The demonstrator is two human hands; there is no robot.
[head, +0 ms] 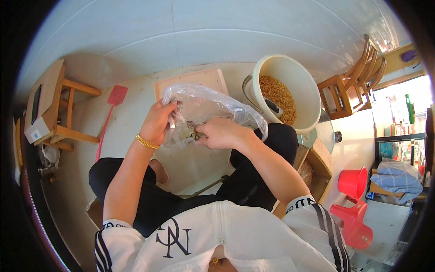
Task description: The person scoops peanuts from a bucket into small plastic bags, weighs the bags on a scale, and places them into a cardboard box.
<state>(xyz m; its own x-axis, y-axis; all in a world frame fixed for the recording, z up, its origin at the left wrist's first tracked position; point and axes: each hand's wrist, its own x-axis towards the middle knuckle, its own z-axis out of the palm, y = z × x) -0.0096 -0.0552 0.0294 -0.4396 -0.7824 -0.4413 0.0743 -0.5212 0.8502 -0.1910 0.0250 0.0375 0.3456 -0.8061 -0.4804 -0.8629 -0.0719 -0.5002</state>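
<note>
A clear plastic bag [217, 98] is held up between my knees, its mouth spread wide. My left hand [158, 120] grips the bag's rim and bunched side, with a gold-coloured chain bracelet at the wrist. Through the bag's mouth reaches my right hand [221, 133], its fingers bent down at small greenish and brown contents [193, 134] in the bottom. Those contents are too small and too covered by film to name. Whether the right fingers hold any of them is hidden.
Beyond the bag lies a pale pink tray [190, 77]. A white bucket [309, 102] of yellow kernels [280, 95], with a scoop-like handled tool [273, 107] inside, stands right. Also around are a red fly swatter [117, 95], wooden stool [76, 134], cardboard box [321, 163] and red stool [353, 221].
</note>
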